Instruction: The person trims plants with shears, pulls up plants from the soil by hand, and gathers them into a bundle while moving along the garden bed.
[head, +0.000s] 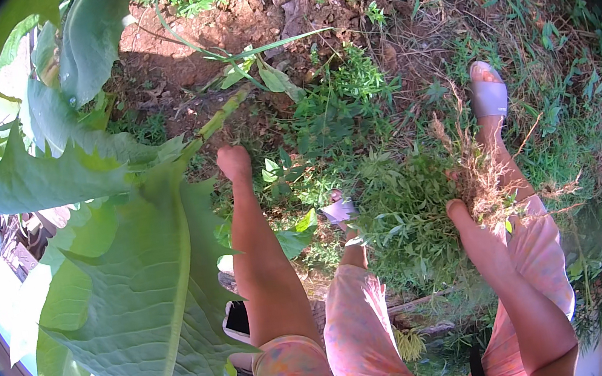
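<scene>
My right hand (461, 212) grips a thick bunch of uprooted weeds (412, 207); their pale, dry roots (484, 175) point up and to the right, and the green leaves hang to the left. Low among small plants near the stalk of a big leafy plant (222, 110) is my left hand (235, 162). Its fingers are curled in, and whether they hold a stem cannot be told. Reddish soil (170, 62) lies beyond the left hand.
Large toothed leaves (158, 275) of the tall plant fill the left side, close to my left arm. My feet in slide sandals (490, 97) stand among weeds. Low green weeds (355, 78) and dry stems cover the ground ahead.
</scene>
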A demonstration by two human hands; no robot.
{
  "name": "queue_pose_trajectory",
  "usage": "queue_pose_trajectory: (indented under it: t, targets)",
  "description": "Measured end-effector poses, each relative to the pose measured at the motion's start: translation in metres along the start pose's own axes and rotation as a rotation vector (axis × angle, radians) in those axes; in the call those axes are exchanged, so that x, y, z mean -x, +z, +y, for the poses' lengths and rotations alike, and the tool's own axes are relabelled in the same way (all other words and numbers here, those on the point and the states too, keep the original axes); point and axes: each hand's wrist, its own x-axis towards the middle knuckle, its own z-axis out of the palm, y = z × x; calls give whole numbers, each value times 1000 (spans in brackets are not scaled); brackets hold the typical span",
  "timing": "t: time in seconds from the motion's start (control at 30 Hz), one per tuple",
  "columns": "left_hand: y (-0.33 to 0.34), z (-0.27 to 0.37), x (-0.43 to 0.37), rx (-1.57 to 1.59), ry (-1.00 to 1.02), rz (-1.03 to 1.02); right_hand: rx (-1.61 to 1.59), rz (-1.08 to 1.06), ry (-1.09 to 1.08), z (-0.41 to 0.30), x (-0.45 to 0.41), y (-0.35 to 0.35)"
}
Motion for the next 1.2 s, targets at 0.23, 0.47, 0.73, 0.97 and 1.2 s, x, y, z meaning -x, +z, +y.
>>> queue_pose_trajectory:
  t: [0.23,0.47,0.73,0.97,1.2]
  targets:
    - [-4,-10,24,85,-23,-15,73,15,-57,20,1,-6]
    - [-16,0,32,77,-69,-105,233,-18,-125,25,-15,-6]
    - [1,-16,14,228,-139,-263,364,-13,-250,27,-4,-8]
    - [10,-25,61,813,-193,-235,183,161,-180,18,1,-2]
    - [-41,-25,116,512,-213,-12,109,96,302,-35,-21,5]
